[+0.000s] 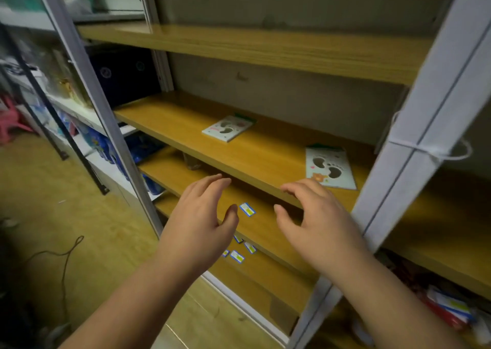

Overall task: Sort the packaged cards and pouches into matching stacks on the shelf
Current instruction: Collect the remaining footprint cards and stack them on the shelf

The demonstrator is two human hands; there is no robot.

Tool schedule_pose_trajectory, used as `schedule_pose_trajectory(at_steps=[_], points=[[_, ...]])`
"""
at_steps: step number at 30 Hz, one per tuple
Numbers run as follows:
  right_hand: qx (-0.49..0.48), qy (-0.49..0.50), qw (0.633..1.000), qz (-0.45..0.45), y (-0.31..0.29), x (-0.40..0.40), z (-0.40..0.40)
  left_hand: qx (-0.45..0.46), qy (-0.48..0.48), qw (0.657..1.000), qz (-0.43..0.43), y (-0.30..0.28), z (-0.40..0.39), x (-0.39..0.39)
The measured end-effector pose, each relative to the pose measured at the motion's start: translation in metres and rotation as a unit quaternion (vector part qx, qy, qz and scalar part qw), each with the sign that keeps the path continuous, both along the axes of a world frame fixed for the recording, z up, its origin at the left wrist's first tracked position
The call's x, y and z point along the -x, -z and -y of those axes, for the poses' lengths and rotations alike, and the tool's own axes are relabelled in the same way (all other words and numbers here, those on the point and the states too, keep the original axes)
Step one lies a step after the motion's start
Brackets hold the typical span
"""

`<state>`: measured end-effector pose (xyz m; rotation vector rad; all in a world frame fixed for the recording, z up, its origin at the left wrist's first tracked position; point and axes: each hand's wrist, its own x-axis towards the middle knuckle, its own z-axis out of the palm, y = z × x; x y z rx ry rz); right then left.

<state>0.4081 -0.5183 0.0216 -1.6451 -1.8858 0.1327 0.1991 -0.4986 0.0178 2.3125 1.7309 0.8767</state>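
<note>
Head view: both hands empty, fingers loosely spread, held in front of the wooden shelf (pixel 255 152). Left hand (pixel 202 223) over the lower board, right hand (pixel 318 221) by the middle board's front edge; contact unclear. Two footprint card packs on the middle board, well apart: one (pixel 228 128) centre, one (pixel 329 168) right, just beyond the right fingers. Small blue-edged pouches (pixel 247 210) scattered on lower boards, between the hands.

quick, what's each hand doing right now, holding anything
Left hand: open, fingers relaxed, holding nothing.
Right hand: open, fingers spread at the front edge of the wooden shelf, holding nothing.
</note>
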Motion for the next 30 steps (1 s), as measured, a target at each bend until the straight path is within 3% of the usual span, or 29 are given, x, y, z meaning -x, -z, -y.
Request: schedule_pose_trajectory(at_steps=[9, 15, 18, 22, 26, 30], points=[[0.015, 0.009, 0.999, -0.027, -0.006, 0.033, -0.118, 0.018, -0.009, 0.999, -0.035, -0.015, -0.122, 0.033], [0.057, 0.015, 0.989, -0.136, 0.007, 0.05, -0.16, 0.068, 0.046, 0.997, -0.015, 0.003, -0.209, 0.041], [0.052, 0.037, 0.989, -0.132, 0.014, 0.06, -0.177, 0.131, 0.076, 0.988, -0.001, 0.017, -0.26, 0.047], [0.055, 0.102, 0.986, -0.121, 0.016, 0.069, -0.194, 0.133, 0.048, 0.986, -0.09, 0.03, -0.32, 0.043], [0.043, 0.169, 0.979, -0.108, 0.017, 0.08, -0.209, 0.161, 0.031, 0.956, -0.242, 0.03, -0.362, 0.03], [0.05, 0.223, 0.968, -0.102, 0.02, 0.095, -0.21, 0.124, 0.072, 0.952, -0.27, 0.03, -0.377, 0.037]])
